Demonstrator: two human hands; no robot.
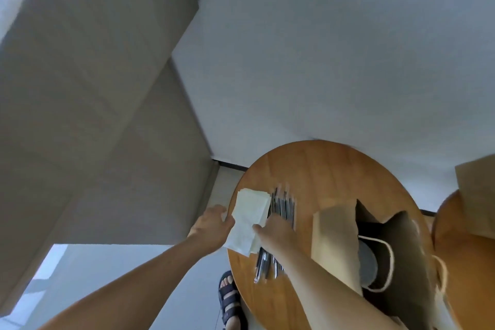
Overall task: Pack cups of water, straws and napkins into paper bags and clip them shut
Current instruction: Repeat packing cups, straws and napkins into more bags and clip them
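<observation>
A stack of white napkins [247,218] lies at the left edge of a round wooden table [329,169]. My left hand [211,225] holds the stack's left side. My right hand [276,230] rests on its right side, thumb on the napkins, and covers part of a pile of wrapped dark straws [284,206]. An open brown paper bag [375,252] with white cord handles stands to the right. A lidded cup [368,262] sits inside it, seen from above.
A second brown bag [476,195] stands on another round table [460,262] at the right edge. My sandalled foot [230,300] is on the floor under the table's left rim. White walls and a grey panel fill the upper view.
</observation>
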